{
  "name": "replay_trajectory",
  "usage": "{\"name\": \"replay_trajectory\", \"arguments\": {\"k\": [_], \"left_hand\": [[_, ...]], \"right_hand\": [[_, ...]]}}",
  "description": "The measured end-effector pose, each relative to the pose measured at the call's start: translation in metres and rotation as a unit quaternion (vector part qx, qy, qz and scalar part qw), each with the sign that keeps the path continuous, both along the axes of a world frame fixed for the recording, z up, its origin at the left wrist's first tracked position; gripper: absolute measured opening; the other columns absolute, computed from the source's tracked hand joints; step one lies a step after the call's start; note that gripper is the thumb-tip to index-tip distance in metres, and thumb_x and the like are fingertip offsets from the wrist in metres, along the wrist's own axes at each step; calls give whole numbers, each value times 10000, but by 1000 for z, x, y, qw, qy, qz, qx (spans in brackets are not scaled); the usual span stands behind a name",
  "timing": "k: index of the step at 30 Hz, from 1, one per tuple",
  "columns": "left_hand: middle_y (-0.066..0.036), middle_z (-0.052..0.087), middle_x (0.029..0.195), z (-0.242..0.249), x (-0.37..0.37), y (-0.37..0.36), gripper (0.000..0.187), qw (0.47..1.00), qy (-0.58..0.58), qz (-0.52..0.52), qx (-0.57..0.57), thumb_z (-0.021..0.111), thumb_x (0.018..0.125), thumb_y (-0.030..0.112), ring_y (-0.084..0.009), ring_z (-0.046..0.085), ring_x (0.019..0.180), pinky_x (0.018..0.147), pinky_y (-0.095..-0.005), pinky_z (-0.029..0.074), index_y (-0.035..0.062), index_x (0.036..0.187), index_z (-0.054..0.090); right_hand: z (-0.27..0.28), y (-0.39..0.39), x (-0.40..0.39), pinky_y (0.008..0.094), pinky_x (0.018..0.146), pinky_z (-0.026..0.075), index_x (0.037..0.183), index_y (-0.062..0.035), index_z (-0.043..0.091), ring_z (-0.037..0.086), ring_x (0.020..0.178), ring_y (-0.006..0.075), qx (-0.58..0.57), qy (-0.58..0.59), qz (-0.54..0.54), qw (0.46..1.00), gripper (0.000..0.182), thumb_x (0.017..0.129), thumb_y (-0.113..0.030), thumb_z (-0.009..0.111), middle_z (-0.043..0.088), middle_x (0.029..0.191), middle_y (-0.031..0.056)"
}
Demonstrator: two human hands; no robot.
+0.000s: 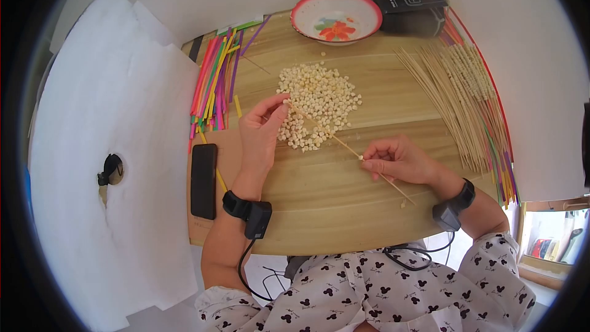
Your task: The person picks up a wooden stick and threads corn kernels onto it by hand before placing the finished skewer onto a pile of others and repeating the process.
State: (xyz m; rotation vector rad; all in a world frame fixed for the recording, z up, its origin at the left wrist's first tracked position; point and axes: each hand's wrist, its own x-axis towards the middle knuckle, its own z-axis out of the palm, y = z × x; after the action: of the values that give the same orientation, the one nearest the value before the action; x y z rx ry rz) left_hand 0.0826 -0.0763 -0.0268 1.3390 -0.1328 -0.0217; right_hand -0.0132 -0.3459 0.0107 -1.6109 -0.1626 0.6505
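Threading looks to be the step in hand: your right hand [399, 161] pinches a thin bamboo skewer [344, 144] near its lower end, while your left hand [261, 126] closes thumb and fingers on a small pale bead at the skewer's tip, right at the edge of the heap of beads [319, 101] mid-table. Next move, I'd judge, calls for a steady right-hand grip and a straight push along the stick. Finished-looking sticks [461, 98] lie fanned to the right, coloured strips [212, 83] to the left.
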Motion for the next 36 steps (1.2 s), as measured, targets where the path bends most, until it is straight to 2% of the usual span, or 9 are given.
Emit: {"name": "replay_trajectory", "arguments": {"k": [4, 6, 9, 12, 28, 34, 36], "left_hand": [[-11, 660, 943, 0, -1, 1, 230, 1000, 8, 8, 6, 657, 881, 37, -55, 574, 848, 767, -189, 455, -11, 1106, 670], [-42, 677, 989, -1, 0, 1, 239, 1000, -10, -3, 0, 644, 882, 32, -78, 601, 871, 785, -203, 471, -11, 1117, 664], [-12, 661, 940, 0, 0, 1, 224, 1000, 2, 5, -3, 662, 878, 37, -53, 578, 842, 766, -189, 459, -11, 1097, 673], [-40, 677, 979, -1, 0, 4, 227, 1000, 3, 3, 12, 643, 880, 26, -77, 602, 871, 789, -201, 469, -12, 1102, 669], [-41, 678, 966, -2, -1, 2, 208, 1000, -5, -5, -12, 649, 872, 15, -71, 600, 855, 781, -203, 469, -12, 1077, 675], [-24, 671, 936, -4, -2, -2, 182, 999, -26, 20, 30, 644, 874, 6, -67, 588, 820, 761, -199, 466, -17, 1052, 675], [-14, 660, 916, -2, -3, -2, 170, 991, -72, 48, 106, 643, 869, -3, -63, 577, 812, 752, -196, 460, -13, 1036, 676]], "right_hand": [[-1, 1, -2, 175, 480, 373, 952, -14, 634, 476, 533, 15, -5, 11, -11, 1000, 157, 943, -170, 615, 617, 694, -4], [3, 2, -3, 175, 479, 372, 953, -14, 634, 477, 535, 14, -16, 11, -13, 1000, 154, 943, -166, 614, 617, 697, -4], [5, 2, -1, 173, 476, 371, 955, -12, 633, 478, 538, 13, -17, 5, -6, 1000, 147, 943, -157, 613, 616, 702, -4], [4, 3, -2, 171, 475, 371, 958, -8, 633, 481, 541, 13, -5, 4, -3, 1000, 142, 943, -147, 612, 615, 705, -4], [5, 4, -2, 172, 462, 358, 940, -11, 628, 469, 517, 14, -20, 13, -8, 1000, 136, 943, -145, 607, 602, 679, -9], [6, 4, -3, 176, 463, 349, 932, -13, 621, 461, 511, 16, -30, 17, -7, 999, 120, 944, -129, 595, 597, 671, -13], [6, 4, -3, 175, 463, 348, 926, -13, 618, 461, 511, 16, -27, 17, -5, 999, 120, 943, -130, 595, 596, 669, -13]]}}
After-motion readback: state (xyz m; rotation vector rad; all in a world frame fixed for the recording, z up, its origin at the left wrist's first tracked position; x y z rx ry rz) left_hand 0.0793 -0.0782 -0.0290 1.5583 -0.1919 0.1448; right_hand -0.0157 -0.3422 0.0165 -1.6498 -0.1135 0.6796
